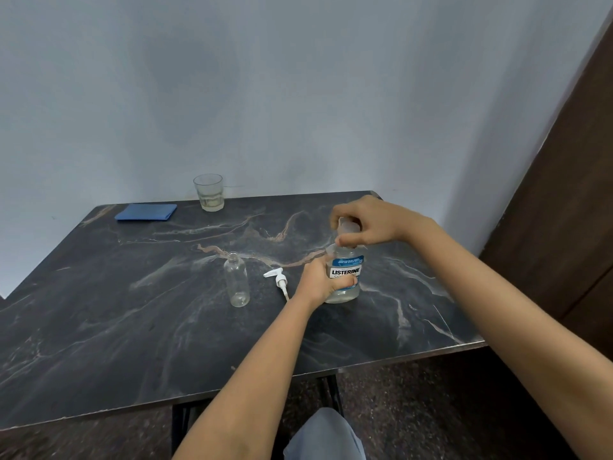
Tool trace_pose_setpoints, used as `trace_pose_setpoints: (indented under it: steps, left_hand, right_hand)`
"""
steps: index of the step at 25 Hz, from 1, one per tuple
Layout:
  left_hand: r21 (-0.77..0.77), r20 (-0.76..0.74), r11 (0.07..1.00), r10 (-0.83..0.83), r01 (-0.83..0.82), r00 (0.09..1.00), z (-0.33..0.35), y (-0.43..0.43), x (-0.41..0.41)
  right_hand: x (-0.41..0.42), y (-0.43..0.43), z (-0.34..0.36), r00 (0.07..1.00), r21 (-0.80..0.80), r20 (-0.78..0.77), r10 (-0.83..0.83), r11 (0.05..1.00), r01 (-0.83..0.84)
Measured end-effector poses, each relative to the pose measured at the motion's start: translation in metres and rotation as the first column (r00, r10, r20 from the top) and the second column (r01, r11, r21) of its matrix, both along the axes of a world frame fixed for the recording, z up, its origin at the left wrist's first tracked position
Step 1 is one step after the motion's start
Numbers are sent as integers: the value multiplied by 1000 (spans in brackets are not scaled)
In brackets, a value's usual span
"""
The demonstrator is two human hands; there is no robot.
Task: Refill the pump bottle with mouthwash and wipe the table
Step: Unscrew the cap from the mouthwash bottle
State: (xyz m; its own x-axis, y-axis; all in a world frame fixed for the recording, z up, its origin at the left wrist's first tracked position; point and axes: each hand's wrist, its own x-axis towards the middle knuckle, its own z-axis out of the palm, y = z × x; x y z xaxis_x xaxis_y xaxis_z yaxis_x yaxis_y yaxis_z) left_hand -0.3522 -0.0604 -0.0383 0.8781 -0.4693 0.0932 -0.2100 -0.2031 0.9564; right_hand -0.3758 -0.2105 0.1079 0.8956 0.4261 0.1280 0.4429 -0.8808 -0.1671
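On dark marble table, left hand gripping mouthwash bottle, right hand fingers clenched around its cap.

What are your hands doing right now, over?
Left hand gripping mouthwash bottle, right hand on its cap. Pump bottle open and empty, pump lying beside it. Nothing in the way.

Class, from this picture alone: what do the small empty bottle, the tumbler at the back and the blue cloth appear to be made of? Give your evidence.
Small empty bottle: clear, glossy, table shows through; plastic or glass, cannot tell.
Tumbler: likely glass, thick transparent wall and base.
Blue cloth: matte, folded flat, soft fabric.
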Motion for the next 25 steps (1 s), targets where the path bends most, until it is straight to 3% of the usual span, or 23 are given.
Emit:
trace_pose_setpoints:
  steps: [4, 6, 8, 10, 14, 16, 20, 23, 25]
  left_hand:
    - [5, 7, 1000, -16, 16, 1000, -5, -1, 1]
    - [7, 16, 1000, -1, 1, 1000, -5, 0, 0]
    - [-3, 15, 1000, -6, 6, 1000, -4, 0, -2]
    - [-14, 16, 1000, -19, 19, 1000, -5, 0, -2]
    - [-33, 3, 999, -15, 15, 1000, -6, 1, -2]
    - [-38, 4, 999, -8, 8, 1000, -7, 0, -2]
    - [-40, 3, 999, -2, 2, 1000, -5, 1, -8]
    - [-38, -6, 999, 1, -1, 1000, -1, 2, -11]
    - [-27, 6, 1000, 7, -6, 1000, 2, 3, -13]
  right_hand:
    - [-14, -6, 16, 974, 172, -219, 57, 985, -19]
    - [-16, 2, 20, 980, 37, -201, -11, 999, 19]
    - [-16, 11, 22, 984, -185, -79, -158, 973, 142]
    - [-15, 16, 24, 974, -244, -41, -221, 948, 205]
    - [-20, 1, 29, 994, -84, -61, -92, 993, 87]
    - [-20, -16, 16, 994, 112, -15, -107, 988, 108]
    - [-29, -41, -56, 934, 582, -68, -350, 747, 322]
    - [-42, -37, -111, 813, 737, -220, -539, 454, 501]
    - [-49, -29, -135, 733, 739, -237, -638, 372, 562]
